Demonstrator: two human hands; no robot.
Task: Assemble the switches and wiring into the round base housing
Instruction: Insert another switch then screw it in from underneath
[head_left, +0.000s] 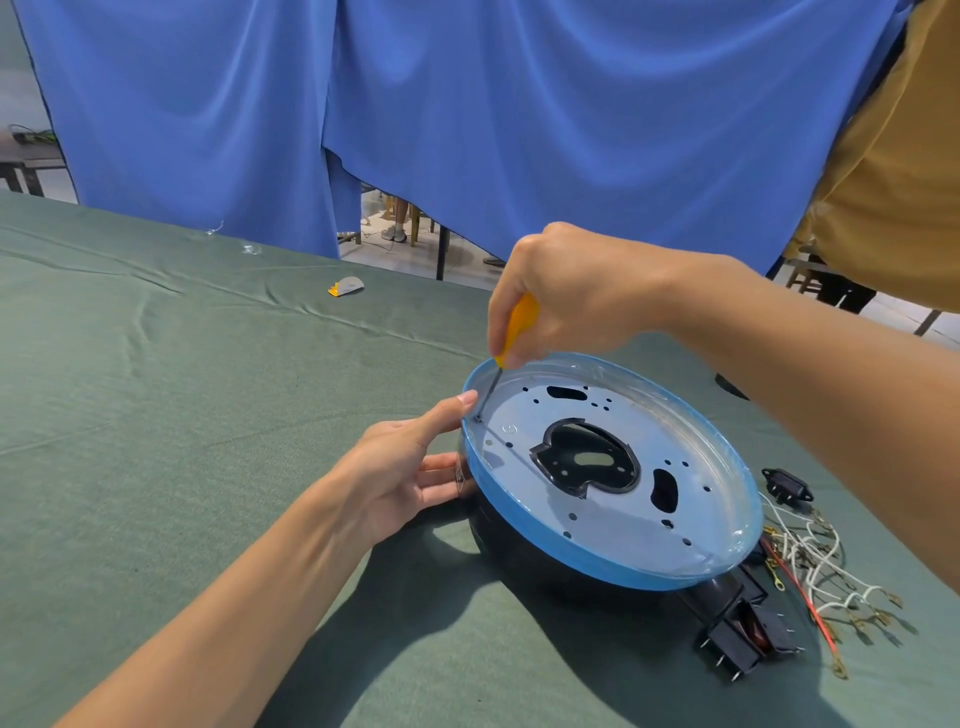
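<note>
Green-clothed tabletop (182, 415) carries the round base housing (571, 556) at centre-right. Right grip (561, 296) is curled round an orange screwdriver (515, 327), tip at a rim-side screw (478, 418); left grip (400, 467), fingers (447, 410) straight, steadies the rim. Keep the shaft square (switches (737, 639) and wiring (823, 558) wait outside).

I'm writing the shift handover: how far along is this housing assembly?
Done: the grey metal plate sits inside the blue-rimmed round base housing. In hand: the right hand grips an orange-handled screwdriver, tip at the plate's left edge, while the left hand steadies the housing. Left: the black rocker switches, the white and red wire bundle and a black socket lie on the green cloth, unfitted.
</note>
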